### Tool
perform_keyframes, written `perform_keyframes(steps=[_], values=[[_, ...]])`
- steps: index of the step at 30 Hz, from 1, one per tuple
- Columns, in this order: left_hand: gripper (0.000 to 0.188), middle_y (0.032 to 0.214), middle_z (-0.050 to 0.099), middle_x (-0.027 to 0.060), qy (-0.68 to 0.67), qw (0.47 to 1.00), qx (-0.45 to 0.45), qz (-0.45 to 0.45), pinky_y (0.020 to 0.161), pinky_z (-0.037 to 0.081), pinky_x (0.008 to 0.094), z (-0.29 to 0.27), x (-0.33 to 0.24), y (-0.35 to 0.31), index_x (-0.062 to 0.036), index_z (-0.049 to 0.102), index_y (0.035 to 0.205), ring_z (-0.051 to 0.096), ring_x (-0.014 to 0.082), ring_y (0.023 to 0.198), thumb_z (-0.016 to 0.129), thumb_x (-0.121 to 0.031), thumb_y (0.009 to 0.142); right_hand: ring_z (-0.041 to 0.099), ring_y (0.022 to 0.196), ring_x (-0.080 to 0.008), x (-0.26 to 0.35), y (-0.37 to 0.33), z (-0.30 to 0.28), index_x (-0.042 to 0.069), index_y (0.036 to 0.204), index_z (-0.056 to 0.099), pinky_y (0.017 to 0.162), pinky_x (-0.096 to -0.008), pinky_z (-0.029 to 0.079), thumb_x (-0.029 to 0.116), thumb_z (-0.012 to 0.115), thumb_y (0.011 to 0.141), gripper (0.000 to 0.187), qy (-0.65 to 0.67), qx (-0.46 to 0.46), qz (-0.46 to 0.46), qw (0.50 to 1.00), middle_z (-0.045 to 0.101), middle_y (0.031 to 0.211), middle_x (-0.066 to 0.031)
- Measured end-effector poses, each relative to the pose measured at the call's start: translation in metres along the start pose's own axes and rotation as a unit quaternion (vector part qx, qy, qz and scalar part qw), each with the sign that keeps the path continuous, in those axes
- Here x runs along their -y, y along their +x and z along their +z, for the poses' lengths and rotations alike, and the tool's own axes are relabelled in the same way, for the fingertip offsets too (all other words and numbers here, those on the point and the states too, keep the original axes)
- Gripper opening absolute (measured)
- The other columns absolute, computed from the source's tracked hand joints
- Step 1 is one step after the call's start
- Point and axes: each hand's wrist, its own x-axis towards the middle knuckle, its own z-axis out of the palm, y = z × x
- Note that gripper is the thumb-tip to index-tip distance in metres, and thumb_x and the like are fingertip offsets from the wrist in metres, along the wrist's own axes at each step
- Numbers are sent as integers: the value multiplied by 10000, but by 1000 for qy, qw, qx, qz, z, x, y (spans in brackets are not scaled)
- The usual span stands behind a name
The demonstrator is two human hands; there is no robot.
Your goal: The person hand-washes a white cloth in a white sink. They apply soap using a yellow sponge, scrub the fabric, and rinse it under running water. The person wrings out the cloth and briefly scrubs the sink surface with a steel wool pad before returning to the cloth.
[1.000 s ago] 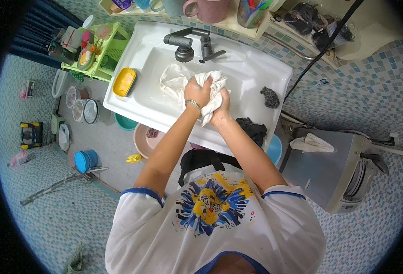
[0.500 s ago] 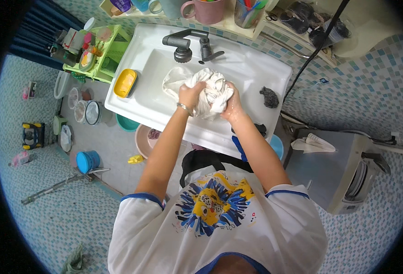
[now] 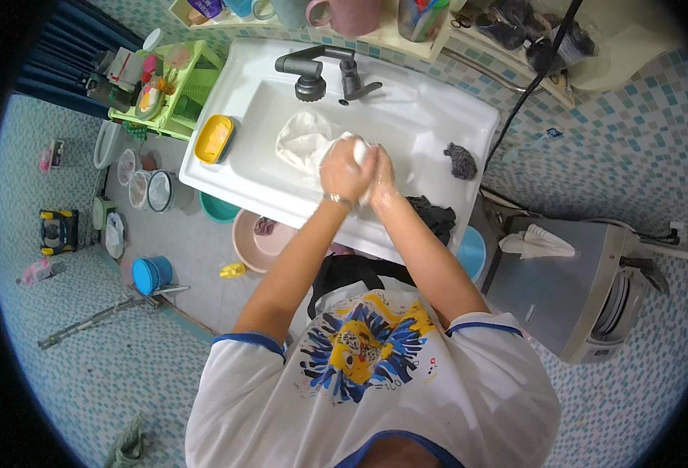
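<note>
A wet white cloth (image 3: 303, 142) lies partly in the basin of the white sink (image 3: 242, 175), its loose part spread left of my hands. My left hand (image 3: 347, 170) is closed over the bunched part of it. Pressed against it from the right, my right hand (image 3: 382, 178) grips the same cloth, with fingers partly hidden. The two hands meet, and most of the bunch between them is covered. Above the basin's far side stands a dark grey faucet (image 3: 310, 86), apart from the hands.
A yellow soap dish (image 3: 214, 140) sits on the sink's left rim. At right lie a dark scrubbing pad (image 3: 460, 161) and a dark cloth (image 3: 433, 218). Below the sink are a pink basin (image 3: 254, 248) and a blue basin (image 3: 471, 253). Mugs (image 3: 351, 17) line the shelf behind.
My hands have come together and squeezed the spread bunch of white cloth into a small wad. More of the dark cloth on the sink's near right edge shows now.
</note>
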Motion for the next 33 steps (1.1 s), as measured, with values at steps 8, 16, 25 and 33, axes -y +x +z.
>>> perform_keyframes(steps=[8,16,25,33], values=[[281,905,516,170,34,985,-128,111,596,408,391,3,-21,-7,-95,583,806,502,333,713,658,-338,686,572,876,-243,20,-27,34,63,1000,527,775,-384,476,433,347,850,438,-21,50,31,998,572,998,-103],[189,805,558,93,-239,963,-125,-17,680,451,389,7,31,15,-56,560,803,552,259,746,637,-223,760,597,818,-257,25,-26,23,27,963,561,775,-389,484,330,418,778,383,-107,-81,28,991,605,930,-113],[270,905,573,101,-701,634,192,-264,743,512,328,-40,36,13,-36,486,989,603,225,823,549,-10,728,614,716,-289,52,-40,32,17,890,589,640,-399,511,519,417,835,534,-26,-40,112,993,633,855,-126],[436,977,604,86,-204,974,-40,93,680,484,289,-8,6,-18,-39,547,1071,589,151,824,686,-136,670,596,641,-221,26,-36,32,100,794,582,599,-342,505,512,512,796,418,-62,-144,-6,988,601,712,-54]])
